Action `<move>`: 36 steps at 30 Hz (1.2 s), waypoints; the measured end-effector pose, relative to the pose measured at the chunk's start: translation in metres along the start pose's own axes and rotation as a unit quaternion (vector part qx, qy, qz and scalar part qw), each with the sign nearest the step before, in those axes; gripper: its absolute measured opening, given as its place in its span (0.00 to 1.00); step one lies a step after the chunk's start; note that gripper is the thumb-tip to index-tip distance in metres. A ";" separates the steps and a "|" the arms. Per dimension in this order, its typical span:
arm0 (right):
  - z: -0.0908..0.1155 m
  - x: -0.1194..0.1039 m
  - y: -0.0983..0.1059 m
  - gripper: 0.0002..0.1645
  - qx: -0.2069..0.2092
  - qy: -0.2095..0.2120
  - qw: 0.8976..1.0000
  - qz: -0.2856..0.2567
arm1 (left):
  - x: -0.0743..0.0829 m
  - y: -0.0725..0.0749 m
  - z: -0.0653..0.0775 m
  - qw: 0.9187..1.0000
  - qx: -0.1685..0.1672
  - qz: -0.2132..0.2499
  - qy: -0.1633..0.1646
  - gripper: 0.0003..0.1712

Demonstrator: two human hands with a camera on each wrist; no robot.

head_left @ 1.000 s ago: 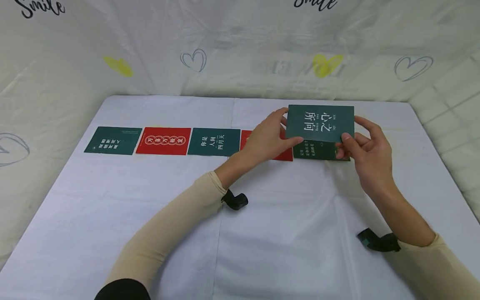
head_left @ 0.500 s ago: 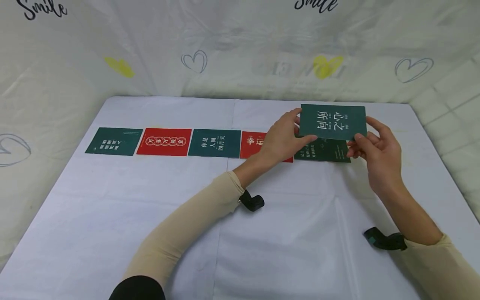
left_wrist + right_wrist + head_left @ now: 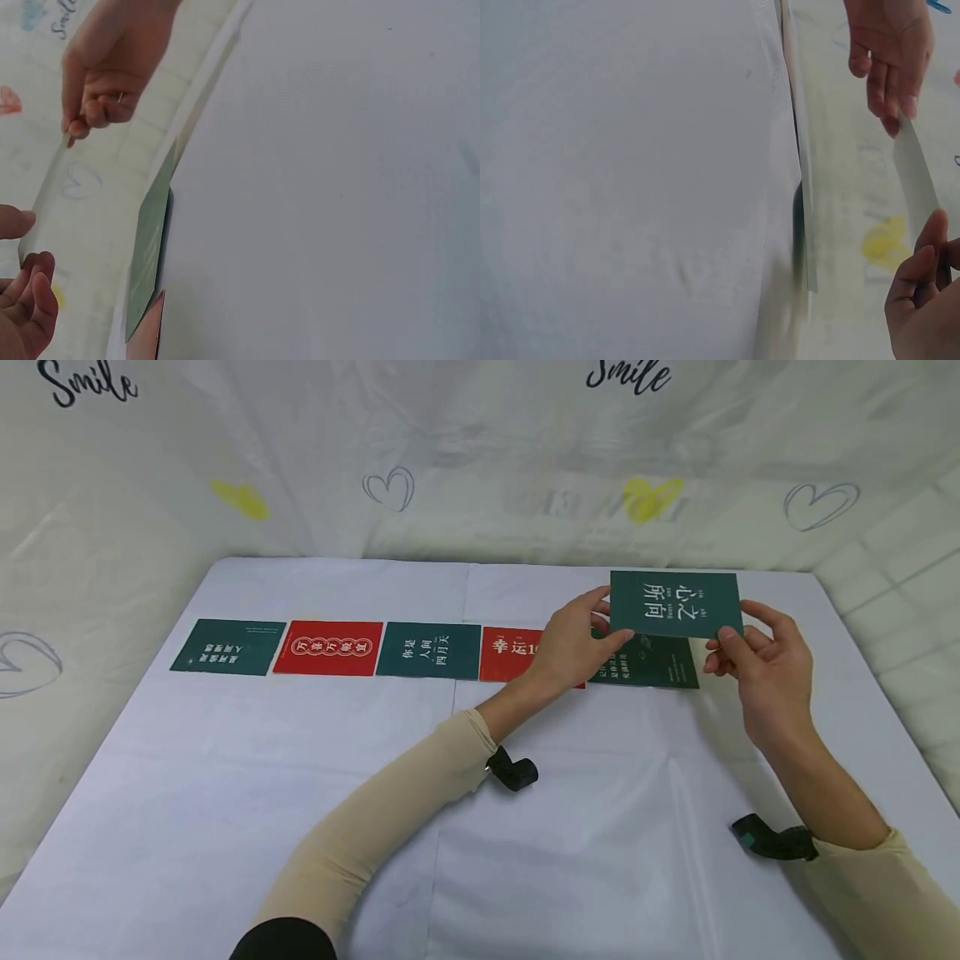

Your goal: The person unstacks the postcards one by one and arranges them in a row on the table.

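Note:
A dark green card (image 3: 675, 604) with white characters is held up over the far right of the table, its printed face toward the head camera. My left hand (image 3: 576, 639) pinches its left edge between thumb and fingers. At its lower right corner, the thumb and fingers of my right hand (image 3: 776, 672) grip it. In both wrist views the card (image 3: 46, 191) appears nearly edge-on, well above the tabletop. Beneath it lies another green card (image 3: 652, 664), partly covered in the head view. My left hand overlaps a red card (image 3: 504, 653) in the row.
Further left in the same row lie a green card (image 3: 429, 651), a red card (image 3: 328, 648) and another green card (image 3: 228, 647). A white cloth covers the table (image 3: 570, 860). Behind it hangs a pale sheet (image 3: 480, 460) printed with hearts and lettering.
Both hands have moved to the right with the held green card, mostly in the first half second. More of the red card beside my left hand now shows.

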State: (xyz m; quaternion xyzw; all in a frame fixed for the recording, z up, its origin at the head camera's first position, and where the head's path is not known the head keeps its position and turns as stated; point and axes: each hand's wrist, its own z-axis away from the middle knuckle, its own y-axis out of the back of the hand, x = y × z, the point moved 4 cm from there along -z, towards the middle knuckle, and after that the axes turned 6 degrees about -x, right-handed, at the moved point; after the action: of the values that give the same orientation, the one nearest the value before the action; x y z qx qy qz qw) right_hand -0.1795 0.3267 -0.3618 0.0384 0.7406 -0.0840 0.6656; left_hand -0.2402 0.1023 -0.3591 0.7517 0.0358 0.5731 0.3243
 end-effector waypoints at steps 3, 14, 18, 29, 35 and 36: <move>0.000 -0.001 0.002 0.30 0.010 0.010 1.000 -0.007 | 0.000 -0.002 -0.001 1.000 0.005 0.014 0.006 0.41; 0.002 0.000 0.012 0.24 0.046 0.012 0.999 -0.016 | 0.002 -0.014 -0.005 0.999 0.020 0.021 0.037 0.36; 0.002 0.000 0.014 0.27 0.046 0.006 0.999 -0.026 | 0.002 -0.020 -0.007 0.998 0.019 0.016 0.050 0.36; -0.002 -0.006 0.021 0.30 0.050 -0.006 0.998 -0.025 | 0.004 -0.034 -0.010 0.998 0.014 0.021 0.053 0.34; -0.001 -0.003 0.030 0.28 0.075 -0.031 0.996 -0.039 | 0.005 -0.041 -0.010 0.998 -0.012 0.030 0.049 0.33; -0.001 -0.003 0.031 0.28 0.077 -0.032 0.996 -0.042 | 0.005 -0.042 -0.010 0.998 -0.014 0.033 0.046 0.33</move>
State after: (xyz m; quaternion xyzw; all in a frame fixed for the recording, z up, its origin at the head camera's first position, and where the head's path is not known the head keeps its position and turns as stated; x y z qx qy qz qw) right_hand -0.1744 0.3575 -0.3611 0.0557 0.7111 -0.1696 0.6800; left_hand -0.2339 0.1421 -0.3753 0.7204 0.0177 0.6181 0.3141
